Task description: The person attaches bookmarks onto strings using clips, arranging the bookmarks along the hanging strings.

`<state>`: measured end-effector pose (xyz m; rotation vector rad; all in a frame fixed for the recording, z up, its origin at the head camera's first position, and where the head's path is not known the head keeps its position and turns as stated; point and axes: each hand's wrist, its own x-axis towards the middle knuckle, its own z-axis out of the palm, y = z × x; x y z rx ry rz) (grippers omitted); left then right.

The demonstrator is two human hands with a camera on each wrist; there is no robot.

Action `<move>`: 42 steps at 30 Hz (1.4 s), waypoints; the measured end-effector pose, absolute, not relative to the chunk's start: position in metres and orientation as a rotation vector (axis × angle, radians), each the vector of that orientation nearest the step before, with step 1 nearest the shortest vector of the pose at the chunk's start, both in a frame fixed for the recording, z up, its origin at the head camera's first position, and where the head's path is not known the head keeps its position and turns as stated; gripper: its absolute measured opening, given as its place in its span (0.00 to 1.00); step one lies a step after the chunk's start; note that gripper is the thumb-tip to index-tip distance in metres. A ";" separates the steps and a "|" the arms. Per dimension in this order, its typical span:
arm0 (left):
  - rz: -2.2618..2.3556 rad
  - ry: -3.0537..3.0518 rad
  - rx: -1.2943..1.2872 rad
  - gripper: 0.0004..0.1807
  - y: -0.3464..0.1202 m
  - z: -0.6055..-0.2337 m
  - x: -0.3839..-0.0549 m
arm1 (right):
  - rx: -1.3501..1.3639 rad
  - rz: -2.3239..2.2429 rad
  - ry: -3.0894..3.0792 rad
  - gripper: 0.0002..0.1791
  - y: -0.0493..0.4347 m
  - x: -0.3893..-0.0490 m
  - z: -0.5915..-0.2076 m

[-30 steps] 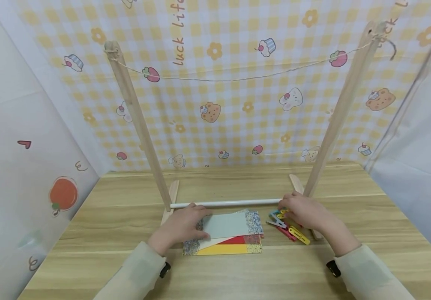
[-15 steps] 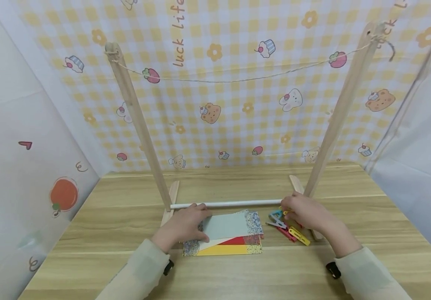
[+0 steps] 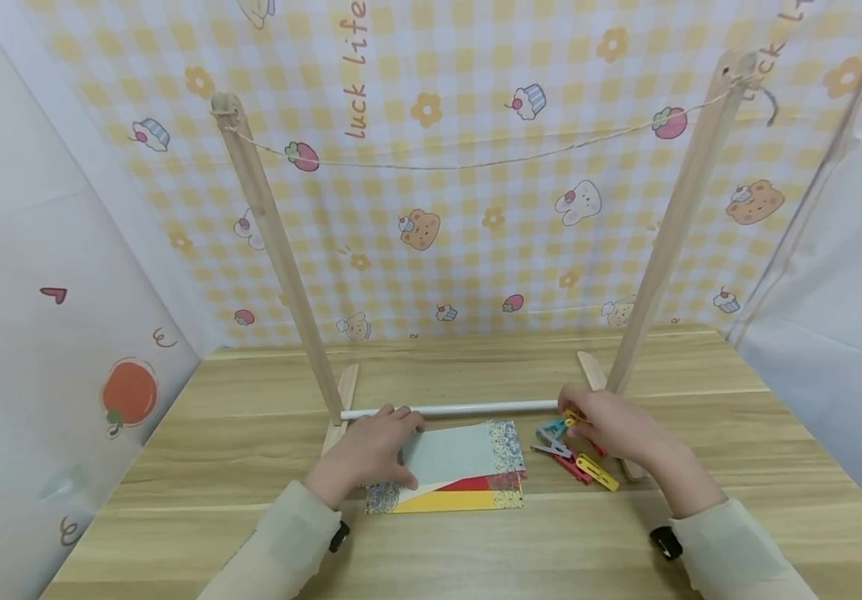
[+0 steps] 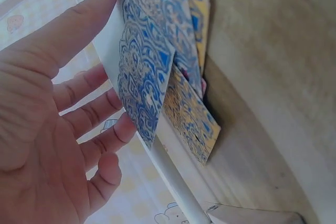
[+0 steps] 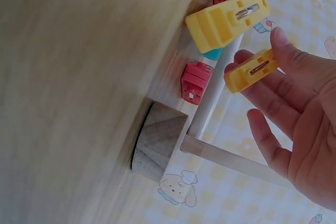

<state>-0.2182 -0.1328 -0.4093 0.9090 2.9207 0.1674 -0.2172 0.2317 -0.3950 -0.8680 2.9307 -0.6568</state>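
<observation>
A left hand (image 3: 369, 450) is gripping a pale card (image 3: 452, 452) at one end; a right hand (image 3: 613, 423) is pinching a yellow clip (image 5: 248, 75).
Left fingers are spanning its width, right fingers nearly meeting, over the worktop (image 3: 491, 554). The light, bendable card is probably suiting an edge hold; the stiff clip, its handles. Checked cloth (image 3: 476, 258) is hanging behind.

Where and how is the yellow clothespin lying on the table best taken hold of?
I'd probably pinch the yellow clothespin by its near-right end, across its long sides, coming from above and the person's right. It lies diagonally with that end jutting clear, while a red clothespin lies close on its left.
</observation>
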 end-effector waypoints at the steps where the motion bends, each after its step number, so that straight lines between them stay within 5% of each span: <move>1: 0.166 2.923 0.907 0.39 -0.133 -0.409 -0.218 | -0.863 -0.666 2.932 0.12 0.232 -0.217 -0.395; 8: 0.175 2.925 0.904 0.36 -0.131 -0.405 -0.216 | -0.804 -0.698 2.920 0.24 0.231 -0.216 -0.392; 24: 0.557 2.826 0.904 0.03 -0.135 -0.403 -0.218 | -0.850 -0.817 2.865 0.17 0.232 -0.215 -0.388; 42: 0.966 2.759 0.901 0.04 -0.153 -0.393 -0.203 | -0.938 -0.871 2.862 0.17 0.224 -0.212 -0.368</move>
